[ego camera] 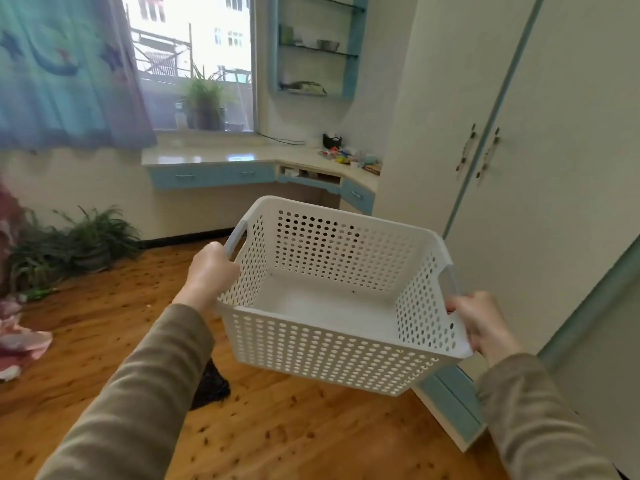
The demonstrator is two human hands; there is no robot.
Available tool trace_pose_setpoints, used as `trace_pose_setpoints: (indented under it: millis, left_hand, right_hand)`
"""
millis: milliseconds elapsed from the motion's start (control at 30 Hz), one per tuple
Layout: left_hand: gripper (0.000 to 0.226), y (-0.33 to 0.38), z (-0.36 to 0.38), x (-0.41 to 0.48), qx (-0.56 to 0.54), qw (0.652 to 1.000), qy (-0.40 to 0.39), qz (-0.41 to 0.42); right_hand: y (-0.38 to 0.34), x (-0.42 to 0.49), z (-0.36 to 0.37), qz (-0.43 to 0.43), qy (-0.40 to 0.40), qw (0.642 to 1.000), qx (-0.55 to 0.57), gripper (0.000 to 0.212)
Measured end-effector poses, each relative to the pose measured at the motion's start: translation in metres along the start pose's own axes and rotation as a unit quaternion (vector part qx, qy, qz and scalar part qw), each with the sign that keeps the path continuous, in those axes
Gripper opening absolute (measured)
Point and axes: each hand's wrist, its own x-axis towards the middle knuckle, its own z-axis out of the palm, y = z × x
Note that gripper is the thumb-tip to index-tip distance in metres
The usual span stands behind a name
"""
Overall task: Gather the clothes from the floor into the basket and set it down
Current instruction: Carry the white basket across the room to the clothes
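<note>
A room with a knotty wooden floor [284, 424] is being viewed. A corner desk [221, 157] with blue drawers is being lit by the window [194, 60], a patterned curtain [65, 71] is hanging at left, and a tall cupboard [519, 133] is standing at right. Potted plants [79, 244] are set by the wall. No legible writing is being shown. A white perforated basket [332, 344], empty and tilted, is being held above the floor. The left hand [211, 271] is closed around the left handle; the right hand [479, 323] is closed around the right handle. A dark garment [209, 384] and pink clothes [20, 344] are lying on the floor.
</note>
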Motion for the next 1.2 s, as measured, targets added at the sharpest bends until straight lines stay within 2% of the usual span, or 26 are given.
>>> trace_pose_setpoints:
  millis: [233,367,500,633,767,800,900,1000,1133,1200]
  left_hand:
    - [0.007,-0.048,-0.051,-0.051,0.006,0.998,0.054,-0.040]
    - [0.013,-0.082,-0.093,-0.075,0.027,0.993,0.089,-0.068]
    - [0.020,-0.131,-0.136,-0.093,0.050,0.984,0.136,-0.103]
    - [0.027,-0.174,-0.172,-0.102,-0.002,0.973,0.191,-0.128]
    - [0.033,-0.219,-0.218,-0.096,-0.117,0.950,0.237,-0.164]
    - [0.038,-0.254,-0.249,-0.087,-0.154,0.939,0.243,-0.189]
    - [0.047,-0.273,-0.251,-0.082,-0.242,0.917,0.232,-0.218]
    - [0.053,-0.265,-0.238,-0.085,-0.336,0.894,0.216,-0.204]
    - [0.063,-0.274,-0.228,-0.082,-0.367,0.884,0.187,-0.221]
    - [0.070,-0.287,-0.230,-0.075,-0.372,0.872,0.217,-0.234]
  right_hand:
    - [0.009,-0.038,0.019,0.008,-0.099,0.993,0.070,0.019]
    - [0.013,-0.072,0.058,0.025,-0.144,0.987,0.061,0.024]
    - [0.014,-0.113,0.111,0.029,-0.161,0.985,0.055,0.014]
    - [0.010,-0.151,0.163,0.030,-0.161,0.985,0.061,0.014]
    - [0.001,-0.206,0.227,0.036,-0.150,0.985,0.084,0.014]
    - [0.000,-0.237,0.272,0.043,-0.150,0.983,0.092,0.015]
    - [-0.003,-0.272,0.301,0.050,-0.140,0.980,0.133,0.013]
    - [-0.001,-0.295,0.325,0.064,-0.133,0.975,0.168,0.010]
    - [0.000,-0.339,0.384,0.086,-0.146,0.964,0.207,0.022]
    - [0.003,-0.352,0.415,0.090,-0.159,0.961,0.206,0.018]
